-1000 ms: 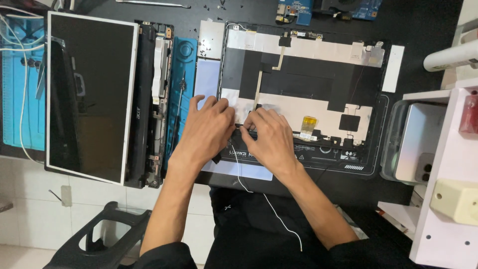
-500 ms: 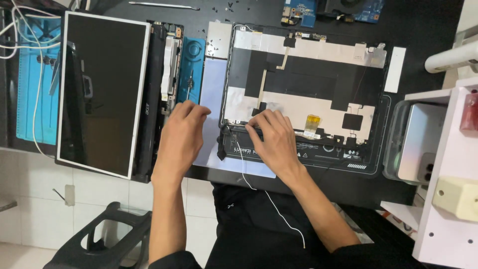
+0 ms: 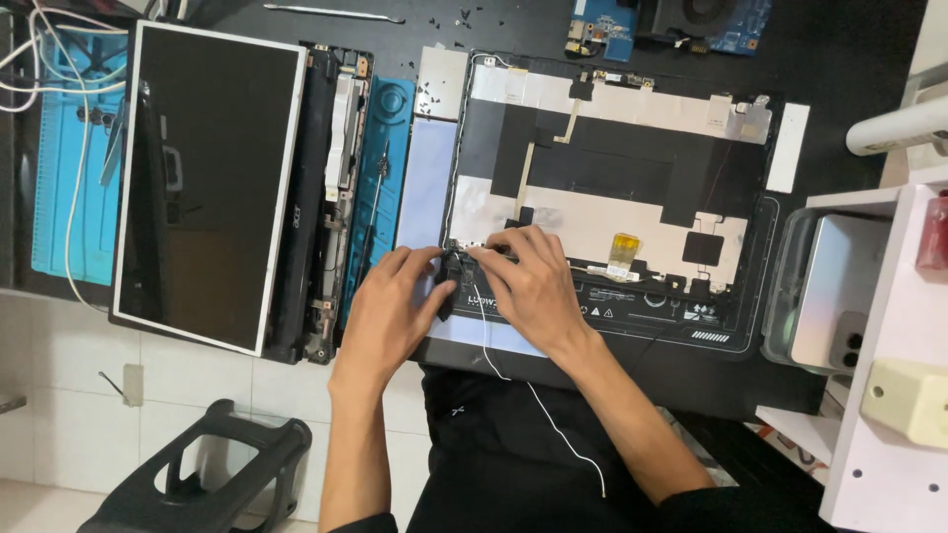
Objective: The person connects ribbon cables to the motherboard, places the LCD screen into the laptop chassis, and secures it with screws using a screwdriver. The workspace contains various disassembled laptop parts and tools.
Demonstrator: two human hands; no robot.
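Nearest to us, a thin white wire (image 3: 538,400) runs down over our lap, away from the hands. Our left hand (image 3: 387,311) and right hand (image 3: 533,286) meet at the lower left corner of the open laptop lid shell (image 3: 612,197). There a small dark hinge part (image 3: 449,281) lies between the fingertips. The grip of the left hand is narrow, its fingers pinching at this part. The right hand's fingers are bent down on the same corner, but we cannot tell if they hold something or only press.

We judge that the step in hand is work on the hinge and cable at this corner of the shell. The next move calls for a small, careful pull or push, since the thin wire starts just under the fingers.

Left of the left hand stands a blue strip of mat (image 3: 385,178), then the dark laptop base (image 3: 321,197) and the removed screen panel (image 3: 212,183). Right of the right hand we see a yellow ribbon tab (image 3: 622,252) on the shell. Further beyond the hands, at the far edge of the black bench (image 3: 839,59), lie a blue circuit board (image 3: 602,30) and a long metal tool (image 3: 331,13).
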